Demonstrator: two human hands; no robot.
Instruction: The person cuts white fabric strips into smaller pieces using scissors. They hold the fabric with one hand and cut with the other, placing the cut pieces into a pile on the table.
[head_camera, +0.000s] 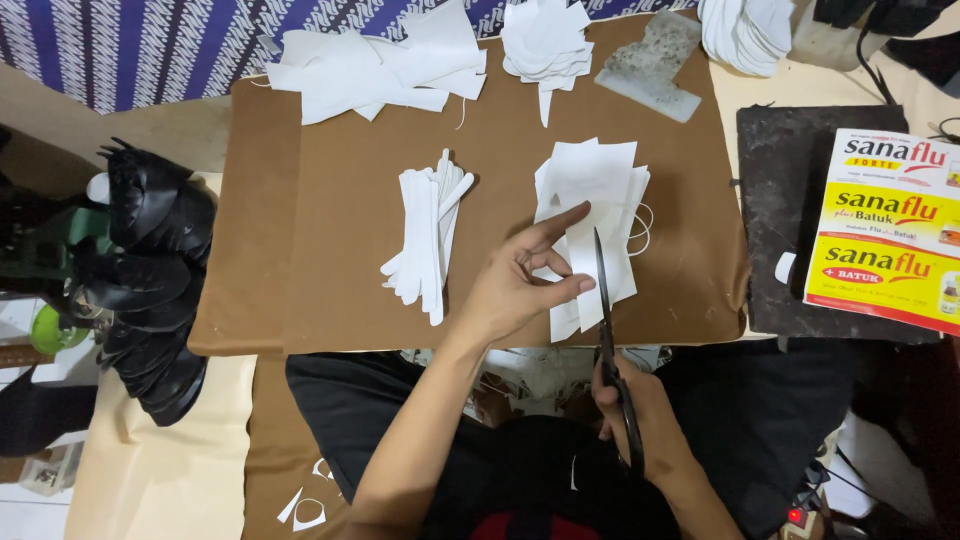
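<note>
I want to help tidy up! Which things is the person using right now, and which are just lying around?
In use:
left hand pressing the white paper stack
right hand holding the scissors
brown board underneath

Lying about:
paper strips
white scraps
grey piece
black shoe parts
colourful box

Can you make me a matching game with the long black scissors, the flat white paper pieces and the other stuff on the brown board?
Things:
1. long black scissors
2. narrow white paper strips in a bundle
3. grey speckled flat slab
4. stack of flat white paper pieces

Places:
A. far right corner of the brown board
B. under the left hand's fingers
C. gripped in the right hand
D. lying alone in the board's middle

Pairs: 1-C, 2-D, 3-A, 4-B
</note>
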